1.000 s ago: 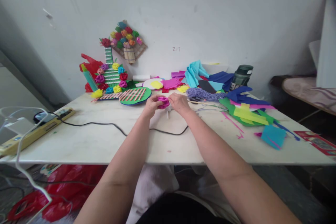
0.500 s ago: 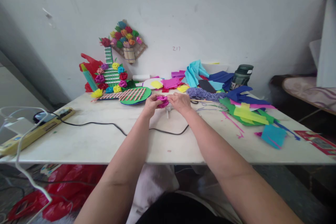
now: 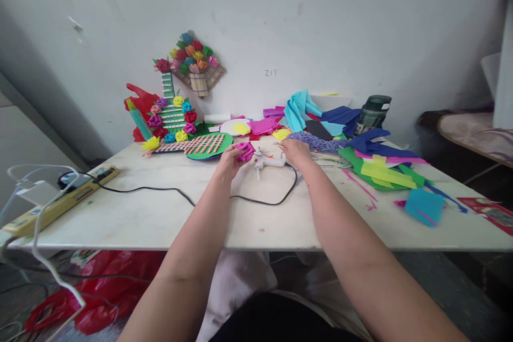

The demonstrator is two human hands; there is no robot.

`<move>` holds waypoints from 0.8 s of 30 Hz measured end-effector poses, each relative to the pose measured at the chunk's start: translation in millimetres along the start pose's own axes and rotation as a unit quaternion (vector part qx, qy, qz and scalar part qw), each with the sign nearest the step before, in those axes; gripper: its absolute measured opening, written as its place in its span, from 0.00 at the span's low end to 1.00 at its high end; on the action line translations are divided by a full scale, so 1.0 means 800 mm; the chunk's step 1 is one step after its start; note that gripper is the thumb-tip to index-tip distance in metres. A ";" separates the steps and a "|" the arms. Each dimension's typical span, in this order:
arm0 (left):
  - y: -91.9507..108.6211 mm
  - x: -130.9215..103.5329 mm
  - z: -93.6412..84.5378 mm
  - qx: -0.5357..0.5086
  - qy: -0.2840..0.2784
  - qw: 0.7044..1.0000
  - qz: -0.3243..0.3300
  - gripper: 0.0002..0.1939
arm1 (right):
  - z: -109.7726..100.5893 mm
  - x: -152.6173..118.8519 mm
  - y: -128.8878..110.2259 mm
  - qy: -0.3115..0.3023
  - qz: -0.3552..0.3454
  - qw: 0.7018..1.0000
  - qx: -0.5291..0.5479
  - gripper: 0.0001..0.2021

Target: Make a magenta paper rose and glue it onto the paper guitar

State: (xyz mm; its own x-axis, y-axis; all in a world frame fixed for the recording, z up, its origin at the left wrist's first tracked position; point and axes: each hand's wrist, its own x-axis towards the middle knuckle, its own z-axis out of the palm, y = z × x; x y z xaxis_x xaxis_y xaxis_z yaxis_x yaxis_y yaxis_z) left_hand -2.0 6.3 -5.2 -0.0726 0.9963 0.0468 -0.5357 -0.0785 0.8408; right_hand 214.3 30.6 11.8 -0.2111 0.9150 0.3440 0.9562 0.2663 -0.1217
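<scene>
Take a clock face centred on the white glue gun (image 3: pixel 273 162), twelve toward the wall. Nearest, at seven and below the tabletop (image 3: pixel 256 230), lies red plastic (image 3: pixel 100 299). The black cord (image 3: pixel 266 203) loops through six; its bend up to the gun, behind the right forearm half a second ago, now shows.

At eight is the yellow power strip (image 3: pixel 68 204), at four a blue paper square (image 3: pixel 425 207). The left hand (image 3: pixel 229 163), at nine, has its fingers closed around the bunched pink paper (image 3: pixel 246 152), which sits at ten. The right hand (image 3: pixel 296 152), at two, has let go of the pink paper and moved away from it; its fingertips are pinched together on a thin pale stick (image 3: pixel 277 143), of which just the tip shows. With the hands parted, the gun's body lies uncovered between them.

Green paper (image 3: pixel 352 162) is at three, purple yarn (image 3: pixel 320 142) at two, the green guitar shape (image 3: pixel 208 147) at ten. Farther back, loose coloured paper (image 3: pixel 298 112) piles at one, a dark bottle (image 3: pixel 372 113) stands toward two, and a flower basket decoration (image 3: pixel 198 84) hangs on the wall at eleven.
</scene>
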 end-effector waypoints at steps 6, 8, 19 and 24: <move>-0.001 0.000 -0.001 0.021 -0.012 1.000 -0.013 0.18 | 0.011 0.002 0.021 -0.065 0.106 0.992 -0.001 0.16; -0.002 0.001 -0.002 0.026 -0.014 0.999 -0.014 0.18 | 0.014 0.002 0.023 -0.079 0.127 0.989 0.003 0.15; -0.003 0.000 -0.001 0.037 -0.004 0.999 -0.011 0.15 | 0.016 0.002 0.022 -0.111 0.146 0.983 0.002 0.21; -0.003 0.001 -0.001 0.022 -0.010 1.000 -0.006 0.15 | 0.010 -0.002 0.014 -0.075 0.107 0.991 -0.022 0.25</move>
State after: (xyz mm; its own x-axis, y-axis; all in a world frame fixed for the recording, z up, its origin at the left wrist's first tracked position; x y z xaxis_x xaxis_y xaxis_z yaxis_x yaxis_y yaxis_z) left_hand -1.5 7.4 -8.1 -0.0487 0.9977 0.0479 -0.4985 -0.0659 0.8644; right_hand 224.0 34.0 2.7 -0.0263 0.9849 0.1709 0.9896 0.0498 -0.1348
